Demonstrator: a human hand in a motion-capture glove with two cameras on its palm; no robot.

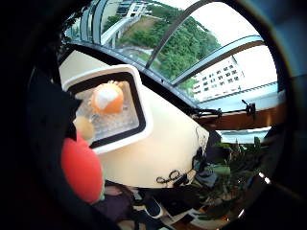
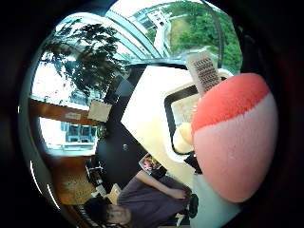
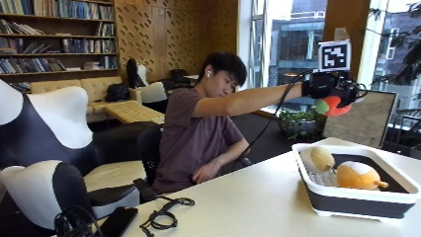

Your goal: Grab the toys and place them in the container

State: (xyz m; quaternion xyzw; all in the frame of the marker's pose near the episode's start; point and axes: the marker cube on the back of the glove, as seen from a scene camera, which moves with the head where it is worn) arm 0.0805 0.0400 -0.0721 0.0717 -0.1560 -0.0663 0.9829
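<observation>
Container (image 3: 352, 200) w/ orange plush (image 3: 357, 176) & beige toy (image 3: 321, 158) inside.

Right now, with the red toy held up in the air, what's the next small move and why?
Probably lower the right hand toward the container before letting go. The red toy is held high above the table, and the container below already holds an orange toy and a beige one; a drop from up there could miss or bounce.

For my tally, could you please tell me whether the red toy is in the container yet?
Not yet: the hand holds the red toy in the air above the container.
</observation>
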